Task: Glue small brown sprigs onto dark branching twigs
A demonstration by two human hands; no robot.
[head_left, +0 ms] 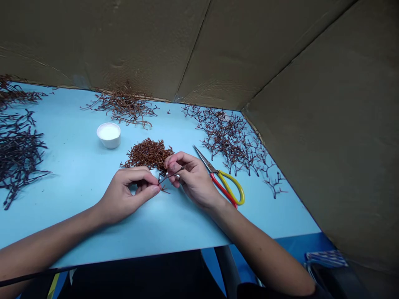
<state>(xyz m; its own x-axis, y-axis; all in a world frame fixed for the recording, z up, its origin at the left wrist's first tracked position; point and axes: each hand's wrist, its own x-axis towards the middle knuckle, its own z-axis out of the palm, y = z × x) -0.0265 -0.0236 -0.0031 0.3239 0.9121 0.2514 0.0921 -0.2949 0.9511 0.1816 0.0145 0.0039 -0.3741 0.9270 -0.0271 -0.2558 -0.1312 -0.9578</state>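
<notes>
My left hand (132, 189) pinches one end of a thin dark brown twig (170, 175) between thumb and fingertips. The twig slants up to the right, across the fingers of my right hand (191, 176), which are closed around its other part. Whether a smaller piece is also in the right fingers, I cannot tell. Just behind both hands lies a heap of short reddish-brown twig pieces (148, 153). Small white bits show between the hands, partly hidden. Scissors (222, 178) with one red and one yellow handle lie beside my right hand, blades slightly apart.
A small white cup (109, 136) with white contents stands left of the heap. Branched twigs (227, 137) spread at the right, curved brown stems (124, 106) lie at the back, dark twigs (17, 151) at the left. Brown panels (124, 45) border the light blue table (149, 232).
</notes>
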